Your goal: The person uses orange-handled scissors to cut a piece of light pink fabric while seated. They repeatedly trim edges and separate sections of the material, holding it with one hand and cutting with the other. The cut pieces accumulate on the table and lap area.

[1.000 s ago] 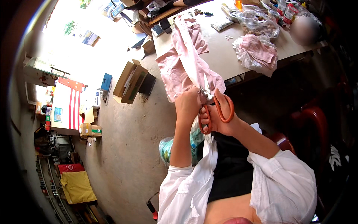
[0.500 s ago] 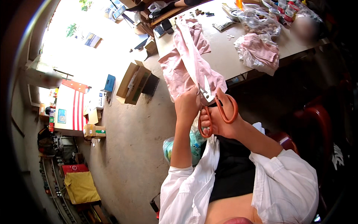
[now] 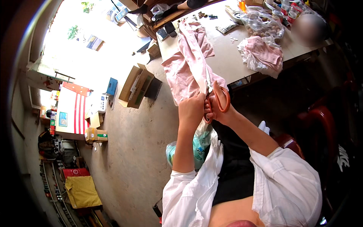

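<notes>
My left hand (image 3: 192, 108) is closed on the near edge of a pale pink cloth (image 3: 179, 73), which stretches away across the table. Just to its right, my right hand (image 3: 220, 110) grips a pair of scissors (image 3: 227, 101) with orange-red loop handles, the thumb through one loop and fingers round the other. The scissor blades point away from me along the cloth's right part, nearly together. Whether cloth lies between them I cannot tell. Both hands are nearly touching.
On the white table (image 3: 227, 56) are a pink cloth bundle in plastic (image 3: 261, 53), a bag of round brown things (image 3: 261, 24) and several jars. A teal-and-clear plastic bag (image 3: 198, 147) sits below my hands. An open cardboard box (image 3: 134, 87) stands on the floor, left. A dark red chair (image 3: 321, 125) is at right.
My right hand has moved left and slightly away from me, up against the left hand. The scissors' blades and handles, wide apart before, have come closer together. My left hand still holds the cloth.
</notes>
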Motion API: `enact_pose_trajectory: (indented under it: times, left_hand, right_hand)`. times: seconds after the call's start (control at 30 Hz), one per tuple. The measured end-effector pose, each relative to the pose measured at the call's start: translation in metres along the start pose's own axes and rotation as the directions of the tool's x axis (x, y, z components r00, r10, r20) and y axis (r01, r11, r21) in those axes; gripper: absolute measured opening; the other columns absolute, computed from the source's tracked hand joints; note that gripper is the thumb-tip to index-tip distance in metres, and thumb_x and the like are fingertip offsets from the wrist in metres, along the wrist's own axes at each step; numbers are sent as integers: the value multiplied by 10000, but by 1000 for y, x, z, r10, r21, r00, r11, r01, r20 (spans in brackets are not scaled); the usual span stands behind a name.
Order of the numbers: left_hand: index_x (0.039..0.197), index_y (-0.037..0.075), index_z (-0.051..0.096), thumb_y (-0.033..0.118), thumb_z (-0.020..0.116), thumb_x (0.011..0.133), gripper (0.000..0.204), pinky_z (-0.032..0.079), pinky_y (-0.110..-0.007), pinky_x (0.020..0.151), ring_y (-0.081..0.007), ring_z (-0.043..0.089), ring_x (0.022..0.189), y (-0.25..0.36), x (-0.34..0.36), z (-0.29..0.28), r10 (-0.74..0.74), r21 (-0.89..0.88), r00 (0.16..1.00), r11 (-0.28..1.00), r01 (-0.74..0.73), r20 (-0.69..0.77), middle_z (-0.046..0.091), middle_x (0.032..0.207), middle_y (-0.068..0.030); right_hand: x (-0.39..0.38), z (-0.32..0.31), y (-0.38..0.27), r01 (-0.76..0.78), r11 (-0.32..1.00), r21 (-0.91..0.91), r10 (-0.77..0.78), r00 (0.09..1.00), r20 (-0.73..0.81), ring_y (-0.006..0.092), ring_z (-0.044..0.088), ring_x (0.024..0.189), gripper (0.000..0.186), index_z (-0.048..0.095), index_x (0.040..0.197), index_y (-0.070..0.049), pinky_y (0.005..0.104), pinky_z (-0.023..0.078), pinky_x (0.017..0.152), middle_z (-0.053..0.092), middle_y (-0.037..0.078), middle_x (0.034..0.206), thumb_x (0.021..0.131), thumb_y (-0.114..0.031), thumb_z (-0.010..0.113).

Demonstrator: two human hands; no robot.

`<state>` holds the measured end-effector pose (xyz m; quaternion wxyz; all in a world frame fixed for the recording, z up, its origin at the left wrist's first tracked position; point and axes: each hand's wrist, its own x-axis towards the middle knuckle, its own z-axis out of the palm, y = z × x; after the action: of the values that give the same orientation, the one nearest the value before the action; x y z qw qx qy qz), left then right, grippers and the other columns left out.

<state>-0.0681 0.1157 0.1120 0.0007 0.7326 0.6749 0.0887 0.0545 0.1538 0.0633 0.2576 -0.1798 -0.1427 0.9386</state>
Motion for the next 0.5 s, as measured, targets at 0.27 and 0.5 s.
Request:
enact_pose_trajectory:
  times: [0.27,0.5]
  left_hand:
    - [767,87,541,161,536,799,81,470,-389,554,-287,635,646,5,-11,-8,19,-18,998,1000,-20,-53,634,699,-105]
    - [764,66,528,118,570,778,68,452,-414,532,-320,603,607,5,-26,-3,64,-100,994,992,-73,-93,612,677,-124]
  right_hand:
    - [14,-9,1,46,995,84,-41,997,-64,73,314,400,592,371,660,-150,192,280,356,331,-44,552,837,-713,414]
    - [10,-24,-11,-6,997,82,9,999,-33,94,366,466,616,451,783,-117,199,314,410,402,-29,640,846,-724,360]
